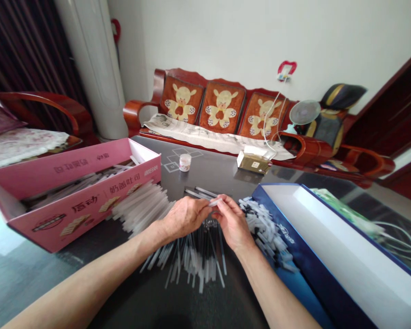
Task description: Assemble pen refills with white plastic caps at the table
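Note:
My left hand [187, 215] and my right hand [231, 220] meet above the middle of the dark table, fingers pinched together. Between the fingertips is a short whitish translucent tube [215, 202], gripped from both sides; whether another part sits inside it I cannot see. Below the hands, thin clear sticks [202, 262] lie fanned toward me, their far ends partly hidden. Beside my left wrist is a stack of wider frosted tubes [142, 208]. A heap of short whitish pieces with some dark parts [265, 224] lies right of my right hand.
An open pink carton [123, 196] holding long sticks stands on the left. On the right is an open blue box [291, 246] with a white interior. Farther back are a small round jar [185, 162] and a tissue box [254, 161]. A wooden sofa [160, 91] stands behind the table.

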Demonstrator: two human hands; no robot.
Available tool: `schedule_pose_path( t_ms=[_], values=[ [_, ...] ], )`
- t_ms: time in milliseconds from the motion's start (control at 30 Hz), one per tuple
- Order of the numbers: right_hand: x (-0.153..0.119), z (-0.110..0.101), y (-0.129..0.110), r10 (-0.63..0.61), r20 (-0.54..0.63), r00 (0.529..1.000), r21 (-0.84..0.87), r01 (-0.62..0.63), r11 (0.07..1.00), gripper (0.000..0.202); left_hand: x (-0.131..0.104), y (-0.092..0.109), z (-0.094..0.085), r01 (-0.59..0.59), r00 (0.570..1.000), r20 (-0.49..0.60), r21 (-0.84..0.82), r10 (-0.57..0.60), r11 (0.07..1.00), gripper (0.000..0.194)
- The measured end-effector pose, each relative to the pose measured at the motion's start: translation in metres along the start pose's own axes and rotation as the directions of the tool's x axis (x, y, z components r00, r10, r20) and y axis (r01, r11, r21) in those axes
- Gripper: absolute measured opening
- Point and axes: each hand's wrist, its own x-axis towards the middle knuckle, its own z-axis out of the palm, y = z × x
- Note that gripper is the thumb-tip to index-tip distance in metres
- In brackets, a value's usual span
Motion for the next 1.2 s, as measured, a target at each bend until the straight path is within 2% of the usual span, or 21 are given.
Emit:
schedule_pose_path(
  t_ms=[100,233,333,433,567,700,767,800,900,1000,1067,1100,1133,1167,1200],
  values=[
    [-0.004,0.010,0.006,0.034,-0.011,0.999,0.089,-0.032,0.996,0.025,-0.001,0.004,0.007,0.039,0.997,-0.067,0.009,-0.038,0.999,0.036],
    [-0.008,0.020,0.012,0.079,-0.070,0.994,0.130,-0.069,0.989,0.020,-0.005,0.009,0.017,0.057,0.990,-0.138,0.191,-0.031,0.980,0.033],
    [-0.010,0.024,0.013,0.123,-0.171,0.978,0.151,-0.097,0.984,0.022,-0.007,0.011,0.020,0.038,0.990,-0.138,0.318,0.007,0.947,0.032],
    [-0.010,0.025,0.013,0.150,-0.206,0.967,0.148,-0.121,0.982,0.027,-0.007,0.012,0.021,0.018,0.997,-0.077,0.357,0.010,0.934,0.031],
    [-0.007,0.022,0.014,0.145,-0.187,0.972,0.172,-0.113,0.979,0.025,-0.005,0.014,0.020,0.032,0.999,0.004,0.210,-0.034,0.977,0.031],
    [-0.004,0.017,0.013,0.138,-0.106,0.985,0.227,-0.111,0.967,0.020,-0.002,0.016,0.017,0.123,0.991,-0.039,-0.141,-0.130,0.982,0.034],
    [-0.005,0.016,0.011,0.138,-0.063,0.988,0.263,-0.117,0.958,0.016,0.000,0.016,0.015,0.156,0.986,0.000,-0.388,-0.169,0.908,0.039],
    [-0.006,0.017,0.010,0.144,-0.051,0.988,0.284,-0.124,0.951,0.015,0.001,0.015,0.014,0.183,0.982,0.049,-0.519,-0.184,0.835,0.042],
    [-0.009,0.021,0.008,0.182,-0.030,0.983,0.350,-0.160,0.923,0.010,0.003,0.016,0.013,0.297,0.953,0.218,-0.805,-0.210,0.513,0.043],
    [-0.008,0.022,0.000,0.226,-0.045,0.973,0.392,-0.191,0.900,0.011,0.002,0.022,0.013,0.391,0.912,0.347,-0.897,-0.219,0.208,0.038],
    [-0.003,0.016,-0.008,0.230,-0.113,0.967,0.416,-0.164,0.895,0.016,0.000,0.027,0.013,0.454,0.882,0.436,-0.888,-0.178,0.075,0.039],
    [0.001,0.011,-0.013,0.216,-0.164,0.963,0.427,-0.128,0.895,0.018,-0.001,0.030,0.012,0.478,0.871,0.465,-0.877,-0.160,0.053,0.038],
    [0.005,0.005,-0.017,0.193,-0.214,0.958,0.431,-0.085,0.899,0.019,-0.002,0.031,0.011,0.490,0.867,0.476,-0.869,-0.151,0.073,0.038],
    [0.009,-0.001,-0.019,0.155,-0.244,0.957,0.415,-0.041,0.909,0.017,-0.002,0.032,0.009,0.486,0.871,0.465,-0.864,-0.157,0.135,0.038],
    [0.012,-0.007,-0.020,0.116,-0.252,0.961,0.383,-0.011,0.924,0.013,-0.002,0.030,0.006,0.464,0.885,0.433,-0.854,-0.173,0.236,0.038]
  ],
)
